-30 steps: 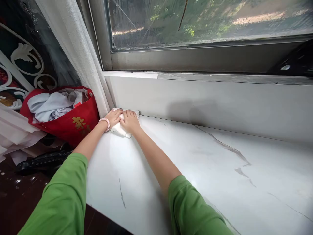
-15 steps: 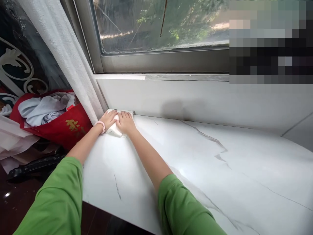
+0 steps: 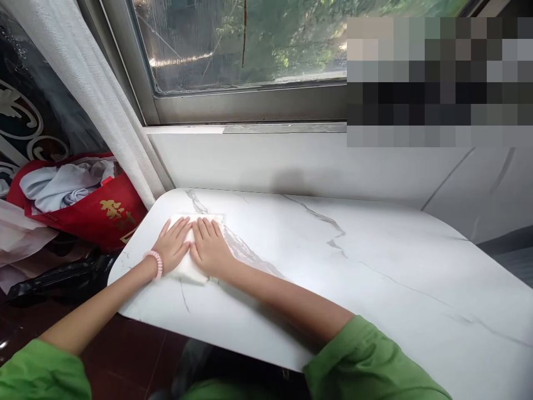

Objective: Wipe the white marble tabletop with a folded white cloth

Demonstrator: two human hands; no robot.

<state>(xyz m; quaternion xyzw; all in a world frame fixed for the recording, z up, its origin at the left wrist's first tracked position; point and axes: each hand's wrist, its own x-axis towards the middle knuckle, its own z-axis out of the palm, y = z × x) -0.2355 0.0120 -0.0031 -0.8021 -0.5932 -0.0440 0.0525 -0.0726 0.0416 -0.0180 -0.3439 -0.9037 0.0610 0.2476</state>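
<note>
A folded white cloth [image 3: 192, 270] lies flat on the white marble-patterned table [image 3: 291, 244], toward its left end. My left hand [image 3: 171, 247] rests palm down on the cloth's left side, fingers stretched out, with a pink beaded bracelet at the wrist. Beside it, my right hand [image 3: 210, 247] presses flat on the right part of the cloth, its fingers extended too. The two hands nearly touch at the thumbs. Parts of the cloth under both palms are hidden.
A red bag [image 3: 120, 205] stuffed with pale fabric stands left of the table, with a black plastic bag [image 3: 54, 280] below it. A white curtain [image 3: 100, 105] hangs by the window frame [image 3: 250, 105]. The wall [image 3: 233, 161] borders the table's far edge.
Both hands and the cloth have come back from the table's far left corner by the wall, nearer to me. The view has shifted slightly to the right.
</note>
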